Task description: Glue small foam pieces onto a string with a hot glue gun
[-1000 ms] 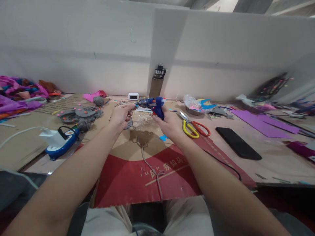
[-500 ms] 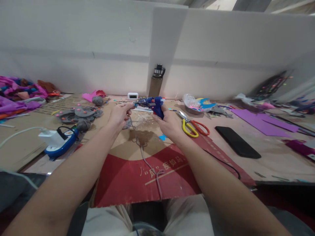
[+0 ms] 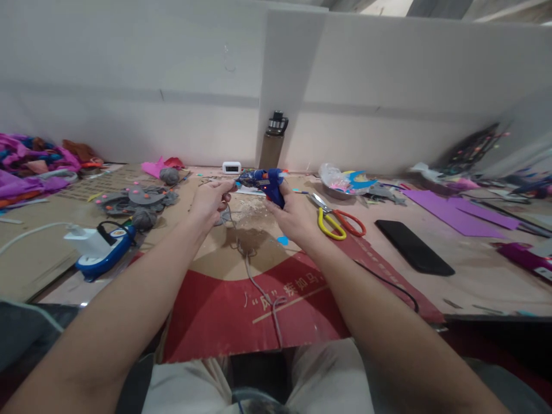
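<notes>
A blue hot glue gun [image 3: 272,187] is gripped in my right hand [image 3: 294,214], its small light glowing red and its nozzle pointing left. My left hand [image 3: 211,201] is closed in a pinch just left of the nozzle. A small blue bit shows at its fingertips, too small to make out. Grey yarn [image 3: 257,282] trails down from the left fingers in loose loops over the red and brown cardboard [image 3: 207,322] toward my lap. A small light-blue scrap [image 3: 283,240] lies on the cardboard beneath my hands.
Scissors [image 3: 332,224] with yellow and red handles and a black phone [image 3: 414,247] lie to the right. A blue power strip [image 3: 103,259] with a white plug stands left, near grey yarn pieces [image 3: 138,198]. A bottle [image 3: 271,149] and a small white clock [image 3: 232,168] stand behind.
Both hands and the glue gun hold nearly the same place. The whole view has shifted very slightly.
</notes>
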Demonstrator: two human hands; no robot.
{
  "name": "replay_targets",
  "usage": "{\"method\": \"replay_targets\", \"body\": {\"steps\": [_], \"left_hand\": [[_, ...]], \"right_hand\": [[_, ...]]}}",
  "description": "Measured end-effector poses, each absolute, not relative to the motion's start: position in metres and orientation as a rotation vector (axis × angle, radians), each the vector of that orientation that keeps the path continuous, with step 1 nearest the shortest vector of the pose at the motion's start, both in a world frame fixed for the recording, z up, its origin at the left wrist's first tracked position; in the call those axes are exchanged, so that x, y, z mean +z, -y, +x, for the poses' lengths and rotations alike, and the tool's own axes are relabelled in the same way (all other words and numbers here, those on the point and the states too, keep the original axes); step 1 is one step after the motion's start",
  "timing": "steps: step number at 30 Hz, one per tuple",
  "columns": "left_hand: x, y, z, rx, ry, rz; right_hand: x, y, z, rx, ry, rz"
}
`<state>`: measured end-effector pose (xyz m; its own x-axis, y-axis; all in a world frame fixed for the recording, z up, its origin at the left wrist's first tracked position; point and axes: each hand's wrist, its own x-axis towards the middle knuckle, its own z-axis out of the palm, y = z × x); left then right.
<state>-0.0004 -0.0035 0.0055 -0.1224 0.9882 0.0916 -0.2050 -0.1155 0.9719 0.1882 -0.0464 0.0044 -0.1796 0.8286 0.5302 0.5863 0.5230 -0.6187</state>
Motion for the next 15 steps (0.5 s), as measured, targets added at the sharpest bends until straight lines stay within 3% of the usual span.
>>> {"method": "replay_targets", "body": {"steps": [15], "left_hand": [[0.0047, 0.0000, -0.0048, 1.493, -1.081, 1.111]], "right_hand": [[-0.0021, 0.0378, 0.1918, 0.333, 1.853, -1.119]]}}
